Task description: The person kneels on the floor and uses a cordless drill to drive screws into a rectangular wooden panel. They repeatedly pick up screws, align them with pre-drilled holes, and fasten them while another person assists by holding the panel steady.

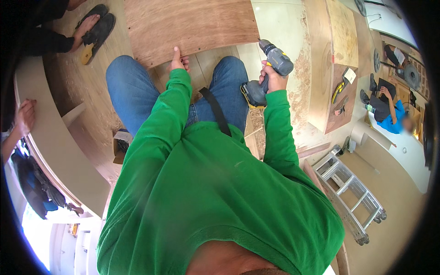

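Note:
A brown plywood board lies in front of my knees, its near edge running across between them. My left hand grips that near edge, the thumb on the top face and the fingers curled at the edge. A grey and black cordless drill is in my right hand, fingers wrapped round its handle. The drill's tip points at the board's near right corner; whether it touches cannot be made out. Its battery sits beside my right knee. Small dark screw-like dots show along the board's edge.
Another person's sandalled foot stands left of the board. A person's hand rests on a curved panel at the left. A wooden box bears a yellow-black tool. A metal ladder and a blue-shirted person are at the right.

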A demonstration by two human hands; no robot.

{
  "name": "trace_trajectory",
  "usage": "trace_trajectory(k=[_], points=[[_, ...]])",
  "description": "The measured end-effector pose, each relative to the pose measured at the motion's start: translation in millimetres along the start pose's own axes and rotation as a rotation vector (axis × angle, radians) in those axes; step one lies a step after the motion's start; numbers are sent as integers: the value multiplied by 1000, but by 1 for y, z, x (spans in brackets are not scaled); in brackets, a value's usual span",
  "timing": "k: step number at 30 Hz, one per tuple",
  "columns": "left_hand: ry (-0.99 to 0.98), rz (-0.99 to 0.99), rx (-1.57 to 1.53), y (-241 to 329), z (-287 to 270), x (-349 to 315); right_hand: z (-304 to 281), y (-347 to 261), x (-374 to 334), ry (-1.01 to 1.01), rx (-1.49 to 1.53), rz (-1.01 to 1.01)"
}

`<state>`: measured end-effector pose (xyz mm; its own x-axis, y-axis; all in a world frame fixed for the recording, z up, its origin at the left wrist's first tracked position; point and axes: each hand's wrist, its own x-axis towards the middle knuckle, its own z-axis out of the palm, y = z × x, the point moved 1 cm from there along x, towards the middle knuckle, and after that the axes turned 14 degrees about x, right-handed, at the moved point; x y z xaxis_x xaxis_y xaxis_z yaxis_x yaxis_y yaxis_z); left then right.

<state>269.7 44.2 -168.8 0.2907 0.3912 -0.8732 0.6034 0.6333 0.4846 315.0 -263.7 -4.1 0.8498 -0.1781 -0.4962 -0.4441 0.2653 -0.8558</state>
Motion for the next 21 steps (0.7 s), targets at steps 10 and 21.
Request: trace_trajectory(k=[10, 21], points=[[213, 127, 30, 6, -17, 57, -2, -4, 62, 27, 94, 250], [411, 150, -73, 51, -70, 92, 26, -9, 19, -193, -62, 293]])
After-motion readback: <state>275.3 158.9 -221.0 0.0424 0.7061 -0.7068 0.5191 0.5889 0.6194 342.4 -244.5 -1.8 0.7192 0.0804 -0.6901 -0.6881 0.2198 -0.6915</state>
